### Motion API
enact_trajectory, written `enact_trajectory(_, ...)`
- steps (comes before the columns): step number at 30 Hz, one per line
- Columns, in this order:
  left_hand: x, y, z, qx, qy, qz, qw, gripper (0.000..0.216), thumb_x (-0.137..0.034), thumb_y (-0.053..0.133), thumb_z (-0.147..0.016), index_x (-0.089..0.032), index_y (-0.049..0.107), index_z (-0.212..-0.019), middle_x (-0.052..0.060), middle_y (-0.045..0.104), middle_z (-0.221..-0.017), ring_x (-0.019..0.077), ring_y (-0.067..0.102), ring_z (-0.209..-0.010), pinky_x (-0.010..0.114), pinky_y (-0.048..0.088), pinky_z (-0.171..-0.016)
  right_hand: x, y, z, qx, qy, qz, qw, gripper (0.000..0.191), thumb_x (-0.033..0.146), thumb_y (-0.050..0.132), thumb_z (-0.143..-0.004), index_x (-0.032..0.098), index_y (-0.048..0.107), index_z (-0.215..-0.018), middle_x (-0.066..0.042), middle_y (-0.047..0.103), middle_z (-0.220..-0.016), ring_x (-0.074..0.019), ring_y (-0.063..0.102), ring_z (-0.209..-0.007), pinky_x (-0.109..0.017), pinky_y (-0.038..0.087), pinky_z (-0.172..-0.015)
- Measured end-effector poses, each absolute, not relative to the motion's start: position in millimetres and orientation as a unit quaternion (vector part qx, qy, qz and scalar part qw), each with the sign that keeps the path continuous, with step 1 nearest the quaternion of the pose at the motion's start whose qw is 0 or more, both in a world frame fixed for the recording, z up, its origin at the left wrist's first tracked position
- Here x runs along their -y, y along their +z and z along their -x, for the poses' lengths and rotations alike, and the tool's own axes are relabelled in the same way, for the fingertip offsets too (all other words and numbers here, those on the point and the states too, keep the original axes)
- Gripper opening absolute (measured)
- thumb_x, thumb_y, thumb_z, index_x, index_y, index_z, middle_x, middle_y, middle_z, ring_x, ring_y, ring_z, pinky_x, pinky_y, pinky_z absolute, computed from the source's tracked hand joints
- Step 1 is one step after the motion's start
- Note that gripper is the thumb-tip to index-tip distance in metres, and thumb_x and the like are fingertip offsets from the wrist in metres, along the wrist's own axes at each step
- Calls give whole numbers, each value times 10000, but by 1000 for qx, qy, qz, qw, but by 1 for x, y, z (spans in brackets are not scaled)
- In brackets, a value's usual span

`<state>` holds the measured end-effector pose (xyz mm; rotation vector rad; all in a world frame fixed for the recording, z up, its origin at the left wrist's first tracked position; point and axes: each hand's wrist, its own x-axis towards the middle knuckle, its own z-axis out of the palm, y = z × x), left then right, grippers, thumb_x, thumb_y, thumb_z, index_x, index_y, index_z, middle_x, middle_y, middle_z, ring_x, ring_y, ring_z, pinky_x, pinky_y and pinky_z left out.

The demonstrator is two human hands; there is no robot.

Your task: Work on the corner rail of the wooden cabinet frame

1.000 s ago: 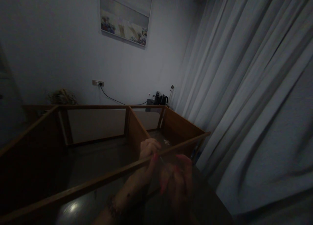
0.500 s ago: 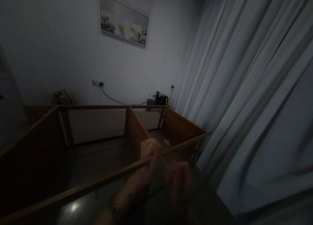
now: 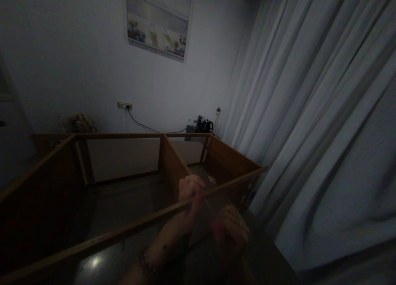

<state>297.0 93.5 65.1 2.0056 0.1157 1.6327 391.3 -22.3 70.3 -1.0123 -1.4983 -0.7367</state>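
Observation:
A wooden frame with a long front rail (image 3: 133,229) and a middle divider panel (image 3: 175,154) fills the lower part of the view. My left hand (image 3: 190,190) is closed round the front rail where the divider meets it, fingers over the top and thumb on the near side. Just right of and below it, my right hand (image 3: 232,229) is closed, somewhat blurred. Between the two hands runs a thin, straight shaft (image 3: 211,209), like that of a screwdriver. Its near end disappears into my right hand, so any handle is hidden; its far end points at the rail by my left thumb.
The frame's right end panel (image 3: 232,155) stands close to a long grey curtain (image 3: 297,124). Behind the frame are a black kettle (image 3: 207,126), dried plants (image 3: 81,123) and a wall socket (image 3: 124,105) with a cable. A framed picture (image 3: 159,23) hangs above.
My right hand has turned and shifted slightly to the right and down, and the thin shaft shows more clearly. The left hand keeps its hold on the rail.

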Motion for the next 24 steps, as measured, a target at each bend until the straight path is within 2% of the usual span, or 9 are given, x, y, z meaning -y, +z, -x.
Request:
enact_trajectory(6,-90,70,-295,-60,599,-743,293,462,-526,258,-1129,-259,535,-873,72,663,-905,282,604,-945,453,486,-863,22,67,-385,633,-304,436,563,376,144,478,-1068,232,583,-718,47,553,-500,-120,484,-462,-303,365,-512)
enact_trajectory(9,-90,70,-294,-53,594,-746,297,394,-484,332,-1123,-263,556,-884,77,668,-935,286,611,-969,455,509,-892,23,65,-382,629,-281,446,572,423,156,441,-1085,229,587,-695,41,565,-498,-119,499,-466,-304,382,-529)
enact_trajectory(14,-85,74,-288,-50,590,-748,301,344,-425,346,-1125,-259,579,-934,82,669,-971,284,618,-975,473,515,-908,24,68,-378,630,-255,464,568,446,167,408,-1091,229,539,-669,61,562,-477,-99,500,-412,-297,400,-538)
enact_trajectory(18,-87,73,-291,-51,596,-744,297,373,-475,342,-1124,-260,568,-920,80,667,-960,285,612,-984,471,506,-898,23,73,-378,636,-261,466,557,443,223,379,-1113,235,554,-706,69,558,-468,-101,537,-400,-281,436,-541)
enact_trajectory(24,-92,68,-300,-40,608,-732,304,476,-590,274,-1114,-262,489,-846,60,628,-864,277,589,-940,450,477,-863,22,67,-381,605,-297,466,573,288,299,474,-1103,245,645,-878,20,705,-653,-145,656,-548,-280,477,-543)
